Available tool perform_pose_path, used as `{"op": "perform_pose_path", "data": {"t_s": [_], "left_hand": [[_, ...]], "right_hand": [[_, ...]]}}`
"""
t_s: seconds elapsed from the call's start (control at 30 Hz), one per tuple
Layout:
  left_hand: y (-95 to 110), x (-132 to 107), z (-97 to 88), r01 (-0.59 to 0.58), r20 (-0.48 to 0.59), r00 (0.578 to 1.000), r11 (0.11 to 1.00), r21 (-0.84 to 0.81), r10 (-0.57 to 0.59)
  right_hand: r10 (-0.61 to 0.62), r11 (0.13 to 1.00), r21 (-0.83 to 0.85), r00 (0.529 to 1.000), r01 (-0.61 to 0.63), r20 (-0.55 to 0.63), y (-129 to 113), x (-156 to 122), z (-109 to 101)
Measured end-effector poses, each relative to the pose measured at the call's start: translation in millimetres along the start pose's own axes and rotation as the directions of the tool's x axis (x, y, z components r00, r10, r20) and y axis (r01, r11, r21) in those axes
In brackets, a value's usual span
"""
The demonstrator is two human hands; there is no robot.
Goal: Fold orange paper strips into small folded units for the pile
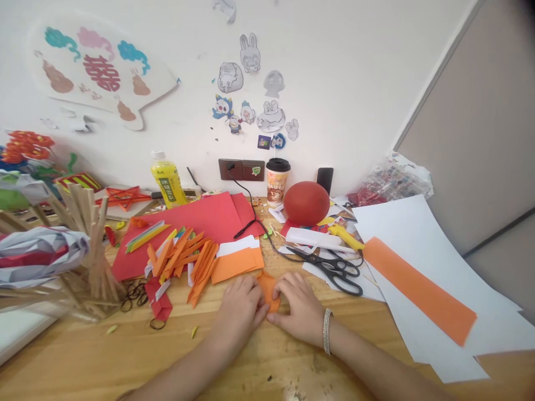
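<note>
Left hand: I see my left hand [240, 309] low in the middle of the frame, fingers bent down and close together, pinning the left edge of the small orange paper [268, 289].
Right hand: my right hand [298, 312] sits just right of it, fingertips pressed on the same paper's right side, with a bracelet [326, 331] on the wrist.
Small orange paper: it lies flat on the wooden table [167, 356] between the two hands. Only its middle shows, so I cannot tell its full shape.
Left of the hands: I count a loose heap of folded orange pieces [188, 259], fanned out on the edge of a big red sheet [200, 223].
Right of the hands: black scissors [334, 270] lie near my right hand. Further right, a long orange strip [418, 289] lies across white sheets [418, 234].
Back of the table: along the wall I see a yellow bottle [167, 181], a lidded cup [277, 181] and a red ball [306, 203].
Left edge of the frame: a bundle of wooden sticks [90, 234] stands upright.
</note>
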State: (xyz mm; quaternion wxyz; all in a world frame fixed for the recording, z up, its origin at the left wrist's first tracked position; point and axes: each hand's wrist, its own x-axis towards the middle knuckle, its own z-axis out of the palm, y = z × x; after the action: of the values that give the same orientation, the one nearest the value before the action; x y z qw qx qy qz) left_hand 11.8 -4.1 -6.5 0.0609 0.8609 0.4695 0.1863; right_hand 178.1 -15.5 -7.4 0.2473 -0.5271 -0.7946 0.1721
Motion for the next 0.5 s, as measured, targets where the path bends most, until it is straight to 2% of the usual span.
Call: {"op": "perform_pose_path", "data": {"t_s": [0.2, 0.37, 0.5], "left_hand": [[-3, 0, 1.9, -0.027, 0.003, 1.000, 0.999, 0.027, 0.027], [-2, 0, 1.8, -0.031, -0.028, 0.999, 0.999, 0.035, 0.032], [-1, -1, -1.0, -0.019, 0.007, 1.000, 0.999, 0.045, 0.018]], "right_hand": [[0.036, 0.998, 0.057, 0.999, -0.038, 0.035, 0, 1, -1], [0.096, 0.993, 0.077, 0.988, -0.088, -0.118, 7, 5, 5], [0.156, 0.981, 0.148, 0.964, -0.125, -0.215, 9, 6, 7]]}}
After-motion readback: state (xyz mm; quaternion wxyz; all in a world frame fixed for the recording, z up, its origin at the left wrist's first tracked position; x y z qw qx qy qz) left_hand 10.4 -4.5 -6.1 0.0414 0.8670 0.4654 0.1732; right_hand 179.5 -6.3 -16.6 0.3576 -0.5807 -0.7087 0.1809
